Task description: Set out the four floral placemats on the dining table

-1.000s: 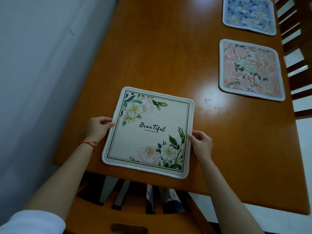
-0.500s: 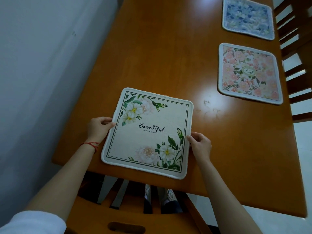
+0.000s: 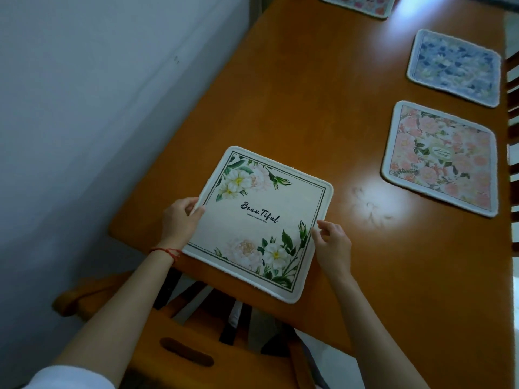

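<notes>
A cream placemat [image 3: 261, 220] with white flowers and the word "Beautiful" lies at the near edge of the wooden dining table [image 3: 323, 108]. My left hand [image 3: 179, 220] pinches its left edge, thumb on top. Beside its right edge, my right hand [image 3: 334, 242] hovers with fingers apart and grips nothing. A pink floral placemat [image 3: 441, 158] and a blue floral placemat [image 3: 455, 67] lie flat along the right side. Part of a fourth placemat [image 3: 362, 2] shows at the top edge.
A wooden chair [image 3: 182, 346] stands tucked under the table's near edge, below my arms. A pale wall [image 3: 98, 108] runs close along the table's left side. Dark chair backs [image 3: 512, 80] line the right edge.
My right hand has let go of the cream placemat's right edge and opened. The view has shifted, so the fourth placemat now shows at the top.
</notes>
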`<state>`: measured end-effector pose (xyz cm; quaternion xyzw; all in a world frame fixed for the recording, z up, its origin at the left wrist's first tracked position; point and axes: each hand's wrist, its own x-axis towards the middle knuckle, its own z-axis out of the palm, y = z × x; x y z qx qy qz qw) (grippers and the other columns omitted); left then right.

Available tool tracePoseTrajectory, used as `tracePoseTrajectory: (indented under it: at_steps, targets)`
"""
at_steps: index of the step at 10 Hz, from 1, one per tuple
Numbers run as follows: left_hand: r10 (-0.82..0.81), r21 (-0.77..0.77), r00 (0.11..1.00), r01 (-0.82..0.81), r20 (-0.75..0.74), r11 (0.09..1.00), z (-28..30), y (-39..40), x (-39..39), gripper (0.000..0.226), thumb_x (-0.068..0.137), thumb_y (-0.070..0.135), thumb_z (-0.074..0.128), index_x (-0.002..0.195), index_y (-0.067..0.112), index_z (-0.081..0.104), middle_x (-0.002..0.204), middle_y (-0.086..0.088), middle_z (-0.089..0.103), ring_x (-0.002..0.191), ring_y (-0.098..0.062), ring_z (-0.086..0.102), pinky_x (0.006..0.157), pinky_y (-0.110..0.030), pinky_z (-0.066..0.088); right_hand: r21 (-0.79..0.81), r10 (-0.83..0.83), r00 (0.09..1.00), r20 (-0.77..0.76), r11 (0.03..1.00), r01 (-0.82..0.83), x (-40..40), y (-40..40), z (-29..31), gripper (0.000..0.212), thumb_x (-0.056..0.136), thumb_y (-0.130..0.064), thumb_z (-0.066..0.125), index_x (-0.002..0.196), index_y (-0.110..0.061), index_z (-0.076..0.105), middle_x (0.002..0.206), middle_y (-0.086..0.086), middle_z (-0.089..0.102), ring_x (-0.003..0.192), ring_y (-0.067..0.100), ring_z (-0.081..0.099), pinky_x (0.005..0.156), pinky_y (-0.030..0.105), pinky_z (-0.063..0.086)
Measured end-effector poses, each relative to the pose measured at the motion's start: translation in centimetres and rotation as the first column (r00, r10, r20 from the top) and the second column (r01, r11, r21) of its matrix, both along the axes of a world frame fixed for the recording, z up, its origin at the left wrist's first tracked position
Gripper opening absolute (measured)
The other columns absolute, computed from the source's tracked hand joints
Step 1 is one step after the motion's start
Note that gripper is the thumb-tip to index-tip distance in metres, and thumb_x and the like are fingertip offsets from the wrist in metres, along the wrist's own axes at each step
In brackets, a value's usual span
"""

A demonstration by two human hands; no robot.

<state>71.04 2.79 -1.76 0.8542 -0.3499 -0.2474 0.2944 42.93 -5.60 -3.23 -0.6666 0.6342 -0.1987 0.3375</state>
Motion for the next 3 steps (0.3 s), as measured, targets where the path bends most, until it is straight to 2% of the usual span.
tracePoseTrajectory:
  at_steps: [1, 2, 3]
  targets:
    - [0.07, 0.024, 0.998, -0.07, -0.006, 0.997, 1.1, 1.3, -1.8, 0.036, 0.089, 0.02, 0.056, 0.121, 0.004, 0.056, 0.122, -0.017, 0.059, 0.111, -0.027, 0.055, 0.086, -0.031, 0.044, 0.001, 0.147, 0.989, -0.019, 0.989, -0.147, -0.1, -0.9, 1.0, 0.036, 0.088, -0.021, 0.057, 0.121, -0.006, 0.055, 0.116, 0.011, 0.06, 0.101, 0.021, 0.058, 0.084, 0.04, 0.054]
    - [0.126, 0.012, 0.992, -0.127, 0.019, 0.992, 1.9, 3.2, -3.4, 0.035, 0.089, 0.018, 0.055, 0.121, 0.003, 0.056, 0.125, -0.017, 0.057, 0.115, -0.029, 0.052, 0.093, -0.035, 0.042, 0.011, 0.306, 0.951, -0.032, 0.952, -0.306, 0.1, -1.8, 1.8, 0.037, 0.088, -0.025, 0.056, 0.122, -0.01, 0.055, 0.12, 0.009, 0.058, 0.107, 0.024, 0.055, 0.088, 0.041, 0.051]
    - [0.189, 0.002, 0.981, -0.19, 0.047, 0.982, 2.4, 5.3, -4.6, 0.034, 0.089, 0.018, 0.055, 0.119, 0.002, 0.058, 0.125, -0.018, 0.057, 0.115, -0.031, 0.052, 0.097, -0.036, 0.04, 0.004, 0.451, 0.89, -0.062, 0.892, -0.451, 0.9, -2.1, 3.0, 0.038, 0.09, -0.029, 0.054, 0.123, -0.011, 0.055, 0.122, 0.009, 0.057, 0.103, 0.022, 0.056, 0.086, 0.036, 0.049]
